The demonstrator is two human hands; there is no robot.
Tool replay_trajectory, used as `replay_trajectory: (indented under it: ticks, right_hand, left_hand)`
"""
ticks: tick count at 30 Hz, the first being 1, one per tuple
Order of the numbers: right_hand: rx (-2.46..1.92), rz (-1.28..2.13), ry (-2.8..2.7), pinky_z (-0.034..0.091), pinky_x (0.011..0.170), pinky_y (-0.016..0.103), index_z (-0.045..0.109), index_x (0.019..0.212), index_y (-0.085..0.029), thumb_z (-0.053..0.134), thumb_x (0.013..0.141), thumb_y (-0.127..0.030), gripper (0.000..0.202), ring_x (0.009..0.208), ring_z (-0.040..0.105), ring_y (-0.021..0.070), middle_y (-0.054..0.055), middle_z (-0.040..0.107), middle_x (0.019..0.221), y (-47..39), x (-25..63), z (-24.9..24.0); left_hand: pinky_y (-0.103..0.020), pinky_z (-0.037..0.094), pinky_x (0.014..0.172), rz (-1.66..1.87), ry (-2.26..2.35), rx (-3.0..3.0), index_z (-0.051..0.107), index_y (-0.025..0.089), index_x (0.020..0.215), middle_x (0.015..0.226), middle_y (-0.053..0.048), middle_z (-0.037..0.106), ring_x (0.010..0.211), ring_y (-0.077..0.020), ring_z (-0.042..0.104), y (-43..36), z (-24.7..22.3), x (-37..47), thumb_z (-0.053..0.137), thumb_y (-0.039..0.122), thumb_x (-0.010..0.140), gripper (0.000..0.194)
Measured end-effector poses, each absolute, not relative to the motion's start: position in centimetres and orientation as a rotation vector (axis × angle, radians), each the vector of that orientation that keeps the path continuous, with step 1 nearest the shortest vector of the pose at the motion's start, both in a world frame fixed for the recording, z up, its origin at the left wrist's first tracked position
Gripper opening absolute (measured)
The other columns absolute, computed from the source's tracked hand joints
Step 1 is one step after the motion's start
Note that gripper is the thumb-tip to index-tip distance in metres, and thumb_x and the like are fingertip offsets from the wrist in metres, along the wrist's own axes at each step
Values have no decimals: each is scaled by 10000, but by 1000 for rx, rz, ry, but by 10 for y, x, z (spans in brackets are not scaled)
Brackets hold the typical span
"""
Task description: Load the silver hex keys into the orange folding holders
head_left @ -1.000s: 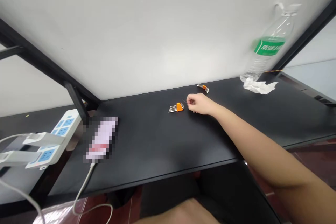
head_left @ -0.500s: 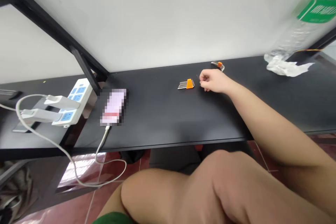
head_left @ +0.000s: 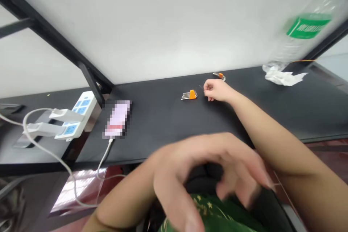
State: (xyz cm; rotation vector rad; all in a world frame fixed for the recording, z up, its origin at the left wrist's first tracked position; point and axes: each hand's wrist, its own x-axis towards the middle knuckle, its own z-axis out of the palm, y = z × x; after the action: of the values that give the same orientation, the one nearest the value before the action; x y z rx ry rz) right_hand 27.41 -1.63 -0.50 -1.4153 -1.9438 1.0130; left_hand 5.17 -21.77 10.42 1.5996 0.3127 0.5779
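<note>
Over a flat black desktop (head_left: pixel 154 123), a person's right hand (head_left: pixel 216 90) pinches a thin dark rod (head_left: pixel 201 87), an orange holder of silver hex keys (head_left: pixel 192 94) lying at its nine o'clock; the left hand (head_left: pixel 187 159) spreads at six.

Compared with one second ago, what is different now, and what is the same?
The left hand has come further into the picture from the bottom edge; now it shows open, with nothing seen in it. The camera view has also shifted. The right hand still pinches a thin stick beside the orange holder. The holder, bottle and tissue stay on the table.
</note>
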Motion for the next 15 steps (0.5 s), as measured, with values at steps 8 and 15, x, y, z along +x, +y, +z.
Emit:
replay_trajectory:
  ticks: [8, 15]
  right_hand:
    - [-1337, 964, -2038, 486, 482, 205, 577, 809, -206, 614, 762, -83, 137, 543, 645, 129, -24, 634, 677, -13, 274, -1]
    - [-1276, 849, -2140, 435, 511, 216, 576, 775, -207, 586, 762, -93, 115, 535, 612, 118, -29, 636, 677, -20, 266, 6]
  left_hand:
    - [-384, 549, 896, 851, 1403, 2255, 673, 186, 1155, 1163, -88, 695, 992, -230, 645, -32, 32, 34, 805, 444, 773, 479]
    - [-315, 552, 836, 760, 1197, 2286, 754, 217, 909, 972, -27, 752, 878, -182, 691, -10, -10, 32, 730, 374, 849, 170]
